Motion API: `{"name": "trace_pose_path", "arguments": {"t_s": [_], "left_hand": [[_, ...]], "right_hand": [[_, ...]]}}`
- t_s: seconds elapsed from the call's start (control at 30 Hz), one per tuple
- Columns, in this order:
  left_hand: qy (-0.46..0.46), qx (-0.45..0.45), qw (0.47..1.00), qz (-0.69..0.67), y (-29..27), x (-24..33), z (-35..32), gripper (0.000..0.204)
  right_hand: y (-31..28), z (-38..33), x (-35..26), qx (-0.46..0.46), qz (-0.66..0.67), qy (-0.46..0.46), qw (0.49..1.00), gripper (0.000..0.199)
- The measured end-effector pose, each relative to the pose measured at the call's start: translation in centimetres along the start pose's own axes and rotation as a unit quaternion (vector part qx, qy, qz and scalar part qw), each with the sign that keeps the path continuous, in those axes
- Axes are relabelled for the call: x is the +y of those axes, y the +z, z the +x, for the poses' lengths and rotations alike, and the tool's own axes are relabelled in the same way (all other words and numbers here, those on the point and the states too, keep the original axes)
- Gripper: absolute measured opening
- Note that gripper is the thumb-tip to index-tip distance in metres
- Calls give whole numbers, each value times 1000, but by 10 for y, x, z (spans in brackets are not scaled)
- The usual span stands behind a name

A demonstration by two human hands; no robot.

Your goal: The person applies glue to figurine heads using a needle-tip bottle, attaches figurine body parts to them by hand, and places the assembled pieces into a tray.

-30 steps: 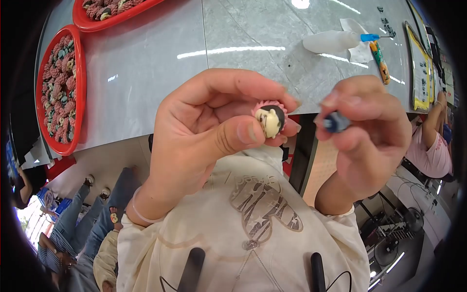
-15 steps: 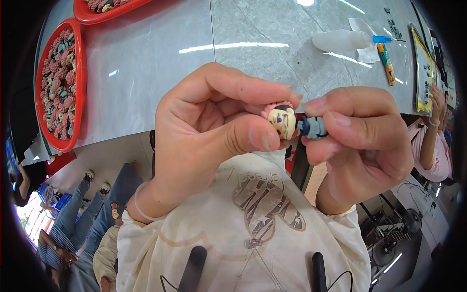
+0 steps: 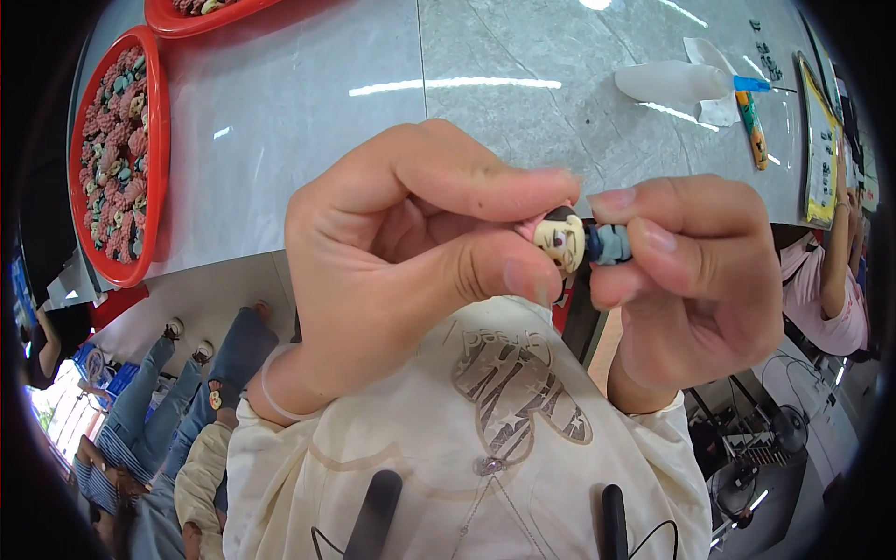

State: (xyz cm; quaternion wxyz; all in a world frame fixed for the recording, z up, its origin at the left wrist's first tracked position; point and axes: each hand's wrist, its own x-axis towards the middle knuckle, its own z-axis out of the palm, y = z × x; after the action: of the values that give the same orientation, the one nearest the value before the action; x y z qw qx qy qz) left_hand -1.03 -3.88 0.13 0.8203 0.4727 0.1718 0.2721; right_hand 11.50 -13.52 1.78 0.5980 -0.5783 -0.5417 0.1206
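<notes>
Your left hand [image 3: 411,261] pinches a small figurine head [image 3: 561,240] between thumb and fingers, held up above the grey table [image 3: 373,121]; your right hand [image 3: 691,280] grips the blue-grey figurine body [image 3: 609,245], touching the head

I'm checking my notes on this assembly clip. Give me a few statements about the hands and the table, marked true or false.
1. The left hand pinches a small figure head. True.
2. The right hand is empty. False: it holds a small blue-grey figure body against the head.
3. A red tray of small parts sits at the table's left. True.
4. The white bottle stands upright. False: it lies on its side.
</notes>
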Motion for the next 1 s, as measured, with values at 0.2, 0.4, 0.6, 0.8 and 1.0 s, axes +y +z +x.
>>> {"name": "trace_pose_path", "arguments": {"t_s": [0.2,0.4,0.6,0.8,1.0], "left_hand": [[120,-4,986,116,-5,-2,4,26],[56,-32,987,145,-18,11,7,28],[-52,-37,996,-57,-17,24,8,36],[197,235,886,348,-84,84,-3,24],[144,165,577,787,-124,122,-23,22]], "right_hand": [[8,5,-2,-3,-29,-16,999,20],[16,5,5,-10,-20,-8,1000,17],[13,11,-7,-123,-186,-84,971,26],[3,1,2,-6,-216,-44,975,34],[14,9,1,-26,-120,66,990,25]]}}
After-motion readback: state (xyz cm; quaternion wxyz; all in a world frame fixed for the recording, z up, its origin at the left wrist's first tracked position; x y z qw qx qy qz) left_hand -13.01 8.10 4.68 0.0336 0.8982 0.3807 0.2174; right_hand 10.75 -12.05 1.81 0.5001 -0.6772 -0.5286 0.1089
